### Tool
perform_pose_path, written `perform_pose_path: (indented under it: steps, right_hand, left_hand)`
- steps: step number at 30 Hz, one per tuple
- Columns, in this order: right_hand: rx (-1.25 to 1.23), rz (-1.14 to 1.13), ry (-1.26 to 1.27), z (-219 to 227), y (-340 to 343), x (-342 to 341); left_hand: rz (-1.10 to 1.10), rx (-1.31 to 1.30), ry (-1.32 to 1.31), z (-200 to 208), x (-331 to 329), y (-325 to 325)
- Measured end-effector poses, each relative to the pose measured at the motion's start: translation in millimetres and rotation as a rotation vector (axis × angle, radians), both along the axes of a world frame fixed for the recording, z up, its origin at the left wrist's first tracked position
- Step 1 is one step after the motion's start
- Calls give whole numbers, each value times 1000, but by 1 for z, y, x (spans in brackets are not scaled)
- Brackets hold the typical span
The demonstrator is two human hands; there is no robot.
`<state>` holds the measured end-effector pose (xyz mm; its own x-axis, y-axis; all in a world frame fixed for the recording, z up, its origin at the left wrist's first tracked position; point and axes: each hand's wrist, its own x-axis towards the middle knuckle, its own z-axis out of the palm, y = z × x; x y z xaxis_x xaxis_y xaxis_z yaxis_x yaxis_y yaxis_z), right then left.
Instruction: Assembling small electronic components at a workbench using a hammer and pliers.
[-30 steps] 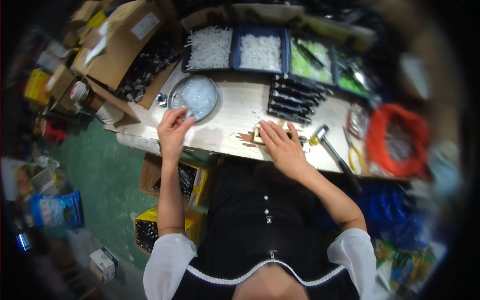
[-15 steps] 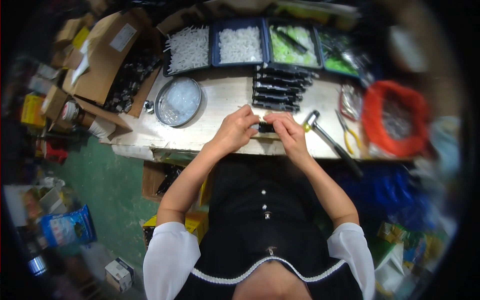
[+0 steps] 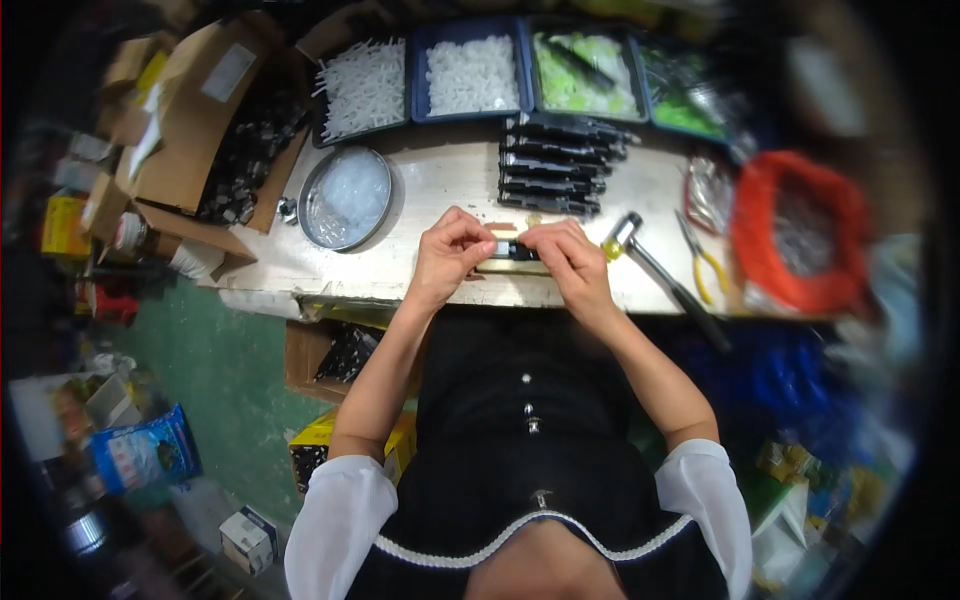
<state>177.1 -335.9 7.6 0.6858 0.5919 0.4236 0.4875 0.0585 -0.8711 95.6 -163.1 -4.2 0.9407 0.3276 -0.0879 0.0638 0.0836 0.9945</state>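
Observation:
Between my two hands, near the table's front edge, is a small black part (image 3: 516, 250) with a paler, greyish left end. My left hand (image 3: 442, 258) pinches that left end with thumb and fingertips. On the other end, my right hand (image 3: 578, 262) closes its thumb and fingers over the black body and hides much of it. Just beyond the hands lies a stack of long black parts (image 3: 552, 168), side by side. A hammer (image 3: 668, 277) with a black handle lies to the right of my right hand.
Yellow-handled pliers (image 3: 712, 278) and an orange-red bag (image 3: 750, 240) of small pieces are at the right. A round metal tin (image 3: 388, 195) stands on the left, beside a cardboard box (image 3: 190, 130) of dark parts. Blue trays (image 3: 526, 70) of white and green pieces line the back.
My left hand has come slightly lower and its fingers now pinch the left end of the part, which shows more clearly. My right hand stays on the other end.

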Motion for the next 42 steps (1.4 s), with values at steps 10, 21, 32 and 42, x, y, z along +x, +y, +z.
perform_pose_path:
  steps: [10, 21, 32, 42]
  right_hand:
    - [-43, -83, -130, 24, -31, 6]
    - [-920, -631, -266, 27, -160, 114]
    - [-1104, -633, -296, 15, -147, 144]
    - [-754, -655, -318, 8, -157, 141]
  left_hand:
    - [-160, 699, 30, 31, 25, 15]
    - [-50, 1233, 188, 44, 182, 70]
    - [-103, 914, 45, 37, 192, 104]
    - [-49, 264, -122, 57, 158, 102]
